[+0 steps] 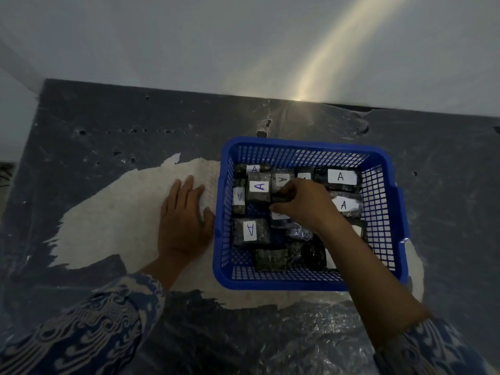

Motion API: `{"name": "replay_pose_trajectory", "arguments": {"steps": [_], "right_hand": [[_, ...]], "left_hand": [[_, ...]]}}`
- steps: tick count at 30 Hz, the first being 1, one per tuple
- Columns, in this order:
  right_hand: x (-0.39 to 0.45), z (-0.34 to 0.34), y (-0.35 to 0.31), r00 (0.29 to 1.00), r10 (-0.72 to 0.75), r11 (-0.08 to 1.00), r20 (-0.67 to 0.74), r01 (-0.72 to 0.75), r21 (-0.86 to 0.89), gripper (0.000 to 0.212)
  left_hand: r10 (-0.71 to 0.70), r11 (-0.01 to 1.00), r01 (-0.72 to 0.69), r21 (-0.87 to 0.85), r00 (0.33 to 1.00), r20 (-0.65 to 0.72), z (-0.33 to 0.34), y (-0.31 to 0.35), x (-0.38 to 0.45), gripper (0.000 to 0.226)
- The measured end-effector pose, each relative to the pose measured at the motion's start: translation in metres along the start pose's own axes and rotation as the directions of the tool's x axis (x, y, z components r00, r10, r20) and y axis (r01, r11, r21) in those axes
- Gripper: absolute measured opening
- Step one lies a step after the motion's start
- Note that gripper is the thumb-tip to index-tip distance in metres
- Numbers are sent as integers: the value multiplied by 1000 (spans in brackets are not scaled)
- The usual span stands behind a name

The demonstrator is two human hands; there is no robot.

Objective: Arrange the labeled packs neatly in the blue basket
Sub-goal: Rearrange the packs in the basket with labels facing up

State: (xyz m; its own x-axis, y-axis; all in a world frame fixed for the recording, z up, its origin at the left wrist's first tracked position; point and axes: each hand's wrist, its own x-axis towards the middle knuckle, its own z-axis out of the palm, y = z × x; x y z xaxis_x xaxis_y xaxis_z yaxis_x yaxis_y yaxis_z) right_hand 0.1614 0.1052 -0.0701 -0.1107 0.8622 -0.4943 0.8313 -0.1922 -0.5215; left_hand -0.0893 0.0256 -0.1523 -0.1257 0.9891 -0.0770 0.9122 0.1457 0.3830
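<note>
Labeled pack [280, 215] under right hand [308, 203] grip, inside blue basket [308, 284]

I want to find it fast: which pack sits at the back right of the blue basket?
Look at the blue basket on the dark table. Go to its far right corner, beyond the right hand. That pack has the widest white label, its A upright and fully showing, unlike its tilted or half-hidden neighbours.

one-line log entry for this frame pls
right hand: in blue basket, fingers on a pack | left hand: flat on table beside basket
</note>
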Motion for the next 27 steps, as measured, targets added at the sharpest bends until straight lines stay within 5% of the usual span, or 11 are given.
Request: {"name": "replay_pose_trajectory", "arguments": {"steps": [9, 15, 19, 24, 27], "right_hand": [[-11, 14, 12, 990, -65, 993, -126, 76, 89, 28], [-22, 5, 22, 994, -109, 993, 21, 110, -50, 57], [-26, 11, 23, 993, -119, 990, -9, 117, -77, 58], [-27, 6, 24, 980, -197, 970, 19, 198, -141, 52], [-24, -24, 35, 977, -183, 979, -109, 171, -114, 36]], "left_hand": [[-9, 1000, 9, 2, 1000, -7, 0, 0, -1, 59], [-16, 1000, 16, 16, 1000, 1, 0, -1, -1, 59], [-14, 1000, 14, 7, 1000, 7, -1, 1, -2, 59], [-23, 1000, 23, 20, 1000, 10, 0, 0, -1, 54], [-9, 1000, 9, 14, 1000, 9, 0, 1, 0, 55]]}}
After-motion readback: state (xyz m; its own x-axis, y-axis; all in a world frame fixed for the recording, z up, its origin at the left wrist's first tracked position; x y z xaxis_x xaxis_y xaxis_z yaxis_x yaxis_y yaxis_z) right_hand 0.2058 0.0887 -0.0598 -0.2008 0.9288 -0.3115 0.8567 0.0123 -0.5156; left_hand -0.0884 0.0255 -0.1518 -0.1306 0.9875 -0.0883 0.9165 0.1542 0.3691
